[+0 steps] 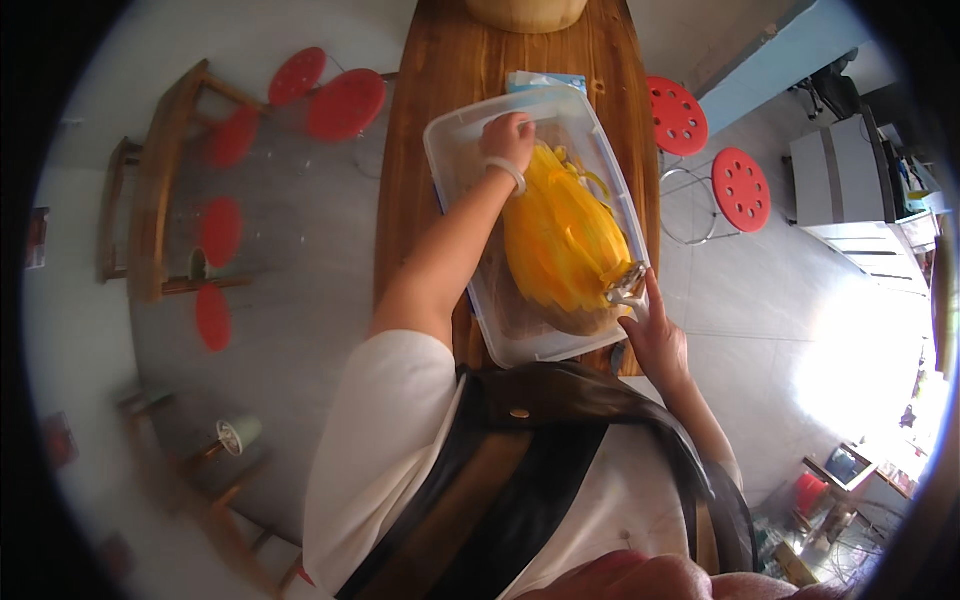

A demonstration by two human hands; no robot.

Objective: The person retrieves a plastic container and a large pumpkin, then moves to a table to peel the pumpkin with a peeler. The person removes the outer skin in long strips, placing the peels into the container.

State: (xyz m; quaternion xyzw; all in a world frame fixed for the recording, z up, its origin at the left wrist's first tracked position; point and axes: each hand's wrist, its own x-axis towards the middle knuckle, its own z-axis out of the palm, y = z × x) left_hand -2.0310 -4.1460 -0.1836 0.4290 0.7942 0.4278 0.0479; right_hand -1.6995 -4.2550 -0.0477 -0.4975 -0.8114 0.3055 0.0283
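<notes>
A large oblong fruit or gourd (562, 232), orange-yellow where it is peeled and pale brown at the near end, lies in a clear plastic bin (517, 341) on the wooden table. My left hand (510, 141), with a pale bangle at the wrist, is closed at the far end of it; the stem or tip there is hidden by the fingers. In my right hand (654, 322) is a metal peeler (628, 289), its head against the gourd's near right side. Yellow peel strips (592, 180) lie along the far right of the gourd.
Beyond the bin are a blue and white packet (547, 80) and a round wooden tub (527, 15) on the table (409, 187). Red stools (740, 189) stand at the right, more red stools (346, 105) at the left. A dark object lies by the bin's near right corner.
</notes>
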